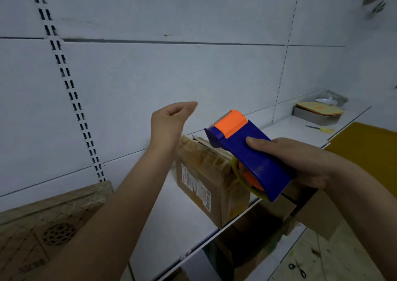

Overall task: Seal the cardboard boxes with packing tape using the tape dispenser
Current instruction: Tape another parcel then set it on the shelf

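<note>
My right hand (300, 158) grips a blue and orange tape dispenser (242, 149), its orange blade end pointing up and left and a yellowish tape roll at its lower end. It hovers just above a worn brown cardboard box (206, 173) with a shipping label, which stands on the white shelf (171, 227). My left hand (169, 124) is raised to the left of the dispenser's blade, above the box's far corner, with its fingers curled together. I see nothing held in it, and no tape strip shows between it and the dispenser.
A flat cardboard sheet (43, 220) lies on the shelf at left. Far right on the shelf sit a metal tray (318, 115) and a yellow-handled tool (322, 129). Open boxes (318, 212) stand below the shelf edge, and black scissors (298, 267) lie on the floor.
</note>
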`<state>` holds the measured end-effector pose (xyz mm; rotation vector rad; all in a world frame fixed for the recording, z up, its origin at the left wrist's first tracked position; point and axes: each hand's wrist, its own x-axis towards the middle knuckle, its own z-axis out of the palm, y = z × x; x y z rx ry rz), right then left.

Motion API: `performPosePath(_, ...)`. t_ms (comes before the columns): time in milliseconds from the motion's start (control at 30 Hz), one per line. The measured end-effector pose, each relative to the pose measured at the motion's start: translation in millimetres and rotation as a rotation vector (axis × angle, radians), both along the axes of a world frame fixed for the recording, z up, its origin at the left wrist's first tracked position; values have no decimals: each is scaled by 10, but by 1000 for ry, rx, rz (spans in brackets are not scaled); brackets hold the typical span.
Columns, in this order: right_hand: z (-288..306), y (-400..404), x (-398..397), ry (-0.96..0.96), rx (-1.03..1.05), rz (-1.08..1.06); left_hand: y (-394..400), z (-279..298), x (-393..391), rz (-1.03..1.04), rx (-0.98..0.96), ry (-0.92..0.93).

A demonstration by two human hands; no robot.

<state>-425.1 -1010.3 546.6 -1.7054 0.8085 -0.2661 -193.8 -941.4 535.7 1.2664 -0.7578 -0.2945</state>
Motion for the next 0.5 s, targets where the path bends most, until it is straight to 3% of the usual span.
performPosePath(100, 150, -58, 131, -21, -56, 15, -148, -87, 257, 26, 171, 140)
performPosePath(267, 218, -183, 454, -98, 10, -43, -362, -291, 510, 69, 219, 162)
performPosePath(500, 430, -392, 484, -204, 166, -92, -471, -652, 474, 142, 428, -118)
